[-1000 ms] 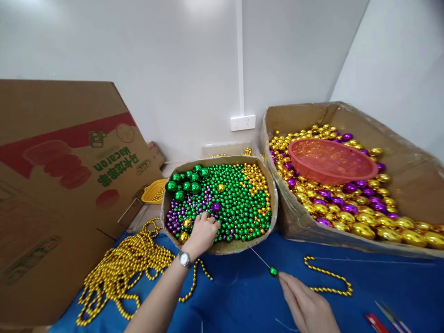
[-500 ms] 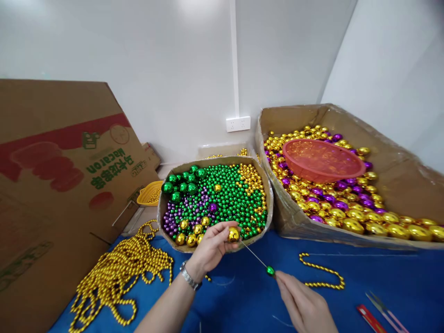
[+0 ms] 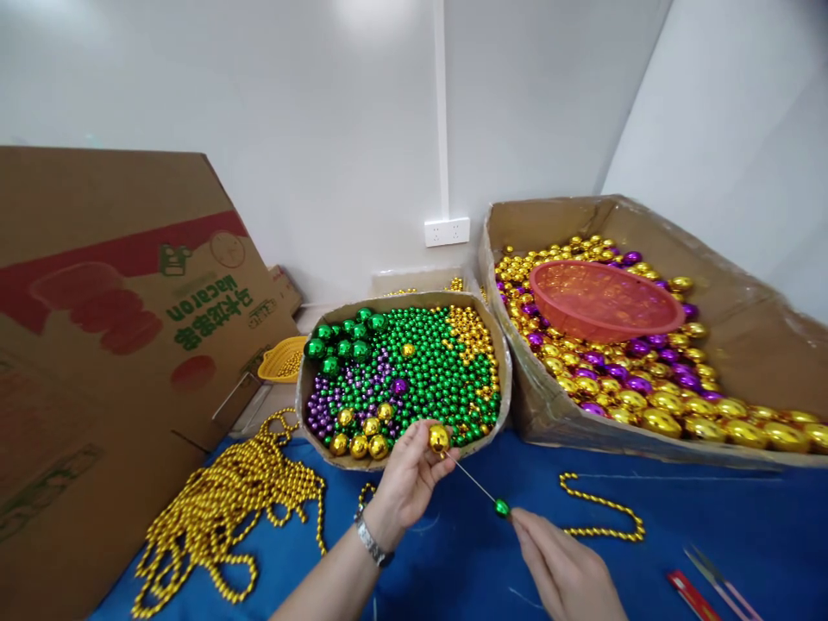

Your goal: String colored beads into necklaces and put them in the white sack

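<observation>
My left hand [image 3: 417, 470], with a metal-band watch on its wrist, pinches a large gold bead [image 3: 439, 438] just in front of the bead box. A thin, straight needle or wire [image 3: 475, 479] runs from that bead down to the right. On its lower end sits a green bead [image 3: 501, 508], touching the fingertips of my right hand [image 3: 561, 561]. Those fingers are pressed together on the end of the wire beside the green bead; the exact grip is hidden. Behind the hands, the cardboard box [image 3: 306, 431] holds green, purple and gold beads.
A bigger carton [image 3: 536, 405] at right holds gold and purple beads and a red basket [image 3: 608, 302]. Gold bead strings [image 3: 226, 509] lie at left beside a tall carton [image 3: 122, 362]. A short gold strand [image 3: 608, 504], tweezers [image 3: 721, 582] and a red packet [image 3: 692, 595] lie at right.
My left hand has shifted slightly right and down with the gold bead, its fingers turned a little. The right hand has barely moved. The view has shifted slightly.
</observation>
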Demonstrator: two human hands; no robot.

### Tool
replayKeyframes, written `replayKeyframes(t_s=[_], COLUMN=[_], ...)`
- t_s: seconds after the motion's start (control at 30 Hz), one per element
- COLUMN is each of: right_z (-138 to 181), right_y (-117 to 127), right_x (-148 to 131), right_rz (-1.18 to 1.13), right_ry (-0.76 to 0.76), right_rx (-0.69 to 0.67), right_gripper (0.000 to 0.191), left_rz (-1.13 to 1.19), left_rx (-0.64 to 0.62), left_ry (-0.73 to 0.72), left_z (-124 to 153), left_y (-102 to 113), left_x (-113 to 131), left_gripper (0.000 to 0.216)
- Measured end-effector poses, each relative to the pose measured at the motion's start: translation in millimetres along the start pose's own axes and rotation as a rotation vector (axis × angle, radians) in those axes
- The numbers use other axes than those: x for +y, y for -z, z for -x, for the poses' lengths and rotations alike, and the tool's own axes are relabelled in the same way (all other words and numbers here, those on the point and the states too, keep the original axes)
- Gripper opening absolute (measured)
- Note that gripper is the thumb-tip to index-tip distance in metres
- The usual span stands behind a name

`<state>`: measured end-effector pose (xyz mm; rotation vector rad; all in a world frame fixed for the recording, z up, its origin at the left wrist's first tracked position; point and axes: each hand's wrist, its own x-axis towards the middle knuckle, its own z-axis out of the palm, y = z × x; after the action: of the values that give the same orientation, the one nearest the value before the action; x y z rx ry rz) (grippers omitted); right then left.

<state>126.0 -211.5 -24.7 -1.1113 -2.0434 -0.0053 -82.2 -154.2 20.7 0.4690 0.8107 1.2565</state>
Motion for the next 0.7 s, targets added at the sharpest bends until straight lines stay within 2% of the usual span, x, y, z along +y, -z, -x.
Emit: replayKeyframes(t_s=[0.17, 0.53, 0.7], right_z=[2, 1, 2], right_y=[-1, 4, -2], right_x=[1, 1, 1], right_rz=[0.035, 0.15, 0.163], right_ry=[0.03, 0.105, 0.072], right_rx=[-0.027, 0.002, 0.002], right_gripper=[0.034, 0.035, 0.033], left_rz=[0.048, 0.098, 0.022], left_rx=[0.043, 0.072, -0.031], left_ry=[-0.045, -0.092, -0.127], left_z=[1, 3, 12], left_y=[-3, -3, -8], left_x=[-6, -10, -16], left_gripper=[0.027, 0.032, 0.027])
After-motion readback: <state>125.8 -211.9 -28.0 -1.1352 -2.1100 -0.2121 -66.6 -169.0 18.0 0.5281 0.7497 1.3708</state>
